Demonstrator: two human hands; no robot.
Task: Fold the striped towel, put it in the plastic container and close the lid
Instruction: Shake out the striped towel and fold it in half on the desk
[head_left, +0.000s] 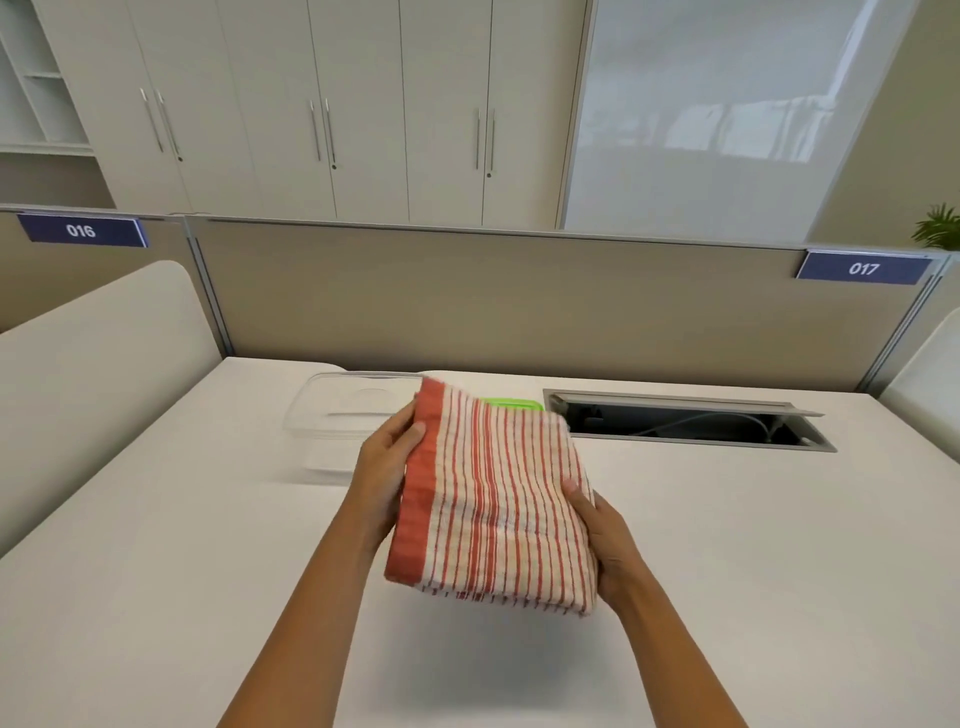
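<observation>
The red-and-white striped towel (493, 499) is folded into a thick rectangle and held in the air above the white desk. My left hand (382, 467) grips its left red-bordered edge, thumb on top. My right hand (602, 535) holds its right edge from the side and below. Behind the towel, at the far left of the desk, stands the clear plastic container (332, 415), open on top. A green-rimmed lid (511, 403) peeks out just past the towel's far edge; most of it is hidden.
A white desk (182, 571) stretches under my arms. An open cable slot (685, 421) is sunk into the desk at the back right. A beige partition (467, 301) closes the far side, with rounded white side panels at left and right.
</observation>
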